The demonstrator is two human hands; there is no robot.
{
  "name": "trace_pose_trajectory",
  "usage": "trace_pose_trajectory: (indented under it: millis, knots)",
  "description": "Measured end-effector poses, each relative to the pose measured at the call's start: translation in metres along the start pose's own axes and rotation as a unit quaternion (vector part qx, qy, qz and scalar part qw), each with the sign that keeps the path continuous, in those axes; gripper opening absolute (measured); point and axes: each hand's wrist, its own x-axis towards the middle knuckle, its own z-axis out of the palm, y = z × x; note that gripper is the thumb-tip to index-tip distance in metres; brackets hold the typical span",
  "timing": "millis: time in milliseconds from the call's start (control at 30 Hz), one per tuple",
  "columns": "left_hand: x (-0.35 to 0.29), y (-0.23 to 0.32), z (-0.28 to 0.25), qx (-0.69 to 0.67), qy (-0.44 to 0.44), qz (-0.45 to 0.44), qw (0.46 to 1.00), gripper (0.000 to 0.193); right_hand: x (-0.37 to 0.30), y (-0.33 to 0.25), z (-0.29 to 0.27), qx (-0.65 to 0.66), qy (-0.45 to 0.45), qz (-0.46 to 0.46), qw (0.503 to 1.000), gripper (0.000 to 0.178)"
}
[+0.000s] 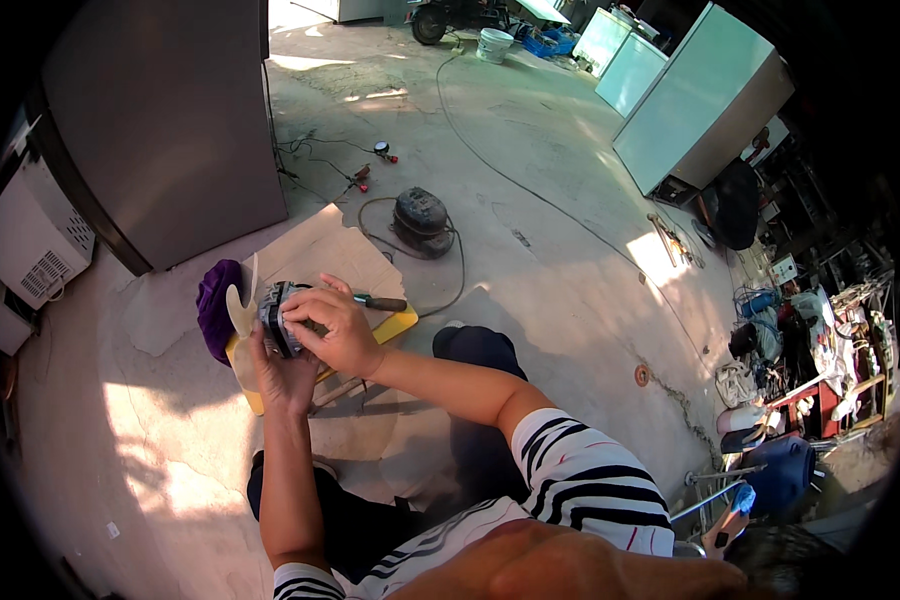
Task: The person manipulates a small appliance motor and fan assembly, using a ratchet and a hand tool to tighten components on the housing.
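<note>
Above a cardboard sheet (320, 245), my left hand (288, 380) grips a small fan motor (275, 318) with a dark metal body from below. My right hand (335, 322) closes over its other side, fingertips pressed against it. The fingers hide much of the motor. A cream curved fan blade (240, 312) stands right beside it at the left; whether it is attached, I cannot tell. A screwdriver (380, 302) with a dark handle lies on the cardboard just past my right hand. Bunched purple cloth (218, 310) sits left of the blade.
The cardboard lies on a yellow-edged surface (395, 325). Beyond it stands a black compressor (422, 215) with a cord. A tall grey refrigerator (165, 130) rises at the left, near gauges with hoses (382, 149). Another refrigerator (695, 100) leans at the right, above cluttered parts (800, 340).
</note>
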Motion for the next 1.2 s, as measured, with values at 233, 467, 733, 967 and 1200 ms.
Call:
trace_pose_trajectory:
  millis: [233, 467, 733, 967, 1200]
  knots:
    - [-0.003, -0.007, 0.016, -0.007, -0.02, -0.022, 1.0, 0.059, -0.007, 0.002, -0.007, 0.031, -0.027, 0.021, 0.999, 0.011]
    - [-0.005, -0.002, 0.007, 0.009, -0.029, 0.006, 1.0, 0.062, -0.001, -0.001, -0.012, 0.054, -0.016, 0.01, 0.998, 0.012]
    - [-0.011, 0.003, 0.022, 0.028, -0.054, 0.012, 0.998, 0.061, -0.002, -0.006, -0.01, 0.048, -0.014, -0.048, 0.998, 0.014]
    - [-0.013, 0.007, 0.019, 0.054, -0.057, 0.052, 0.996, 0.063, 0.0, -0.008, -0.01, 0.054, -0.005, -0.051, 0.997, 0.018]
    - [-0.013, 0.008, 0.022, 0.044, -0.028, 0.057, 0.997, 0.061, -0.002, -0.005, -0.004, 0.056, -0.01, -0.044, 0.997, 0.019]
